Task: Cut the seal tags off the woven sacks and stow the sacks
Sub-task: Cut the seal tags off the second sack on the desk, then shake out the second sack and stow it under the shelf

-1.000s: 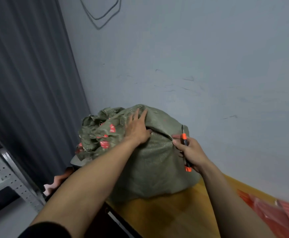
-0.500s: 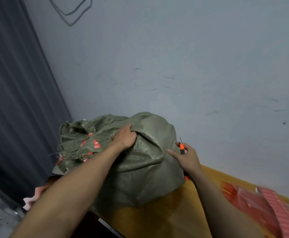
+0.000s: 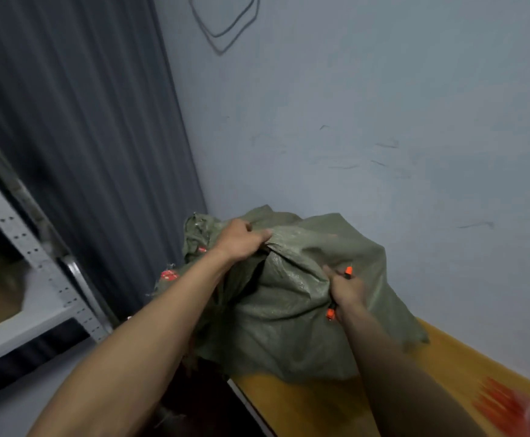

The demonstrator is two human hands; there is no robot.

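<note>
A bulging green woven sack point(image 3: 292, 313) sits on the left end of a yellow wooden table point(image 3: 440, 367), against the wall. My left hand point(image 3: 241, 241) grips a fold of the sack's top edge. My right hand point(image 3: 345, 287) holds an orange-and-black cutter point(image 3: 339, 291) and also pinches sack fabric on the right side. More crumpled green sacks point(image 3: 196, 238) with red seal tags point(image 3: 169, 275) lie behind and left of the big sack.
A grey metal shelf rack point(image 3: 36, 257) stands at the left, with a dark curtain point(image 3: 84, 137) behind it. A blurred red plastic bundle point(image 3: 516, 411) lies at the table's right end. The pale wall runs close behind the table.
The camera swung back left. My left hand went from resting on the sack to gripping its top edge, and my right hand moved onto the sack and grabbed fabric while still holding the cutter.
</note>
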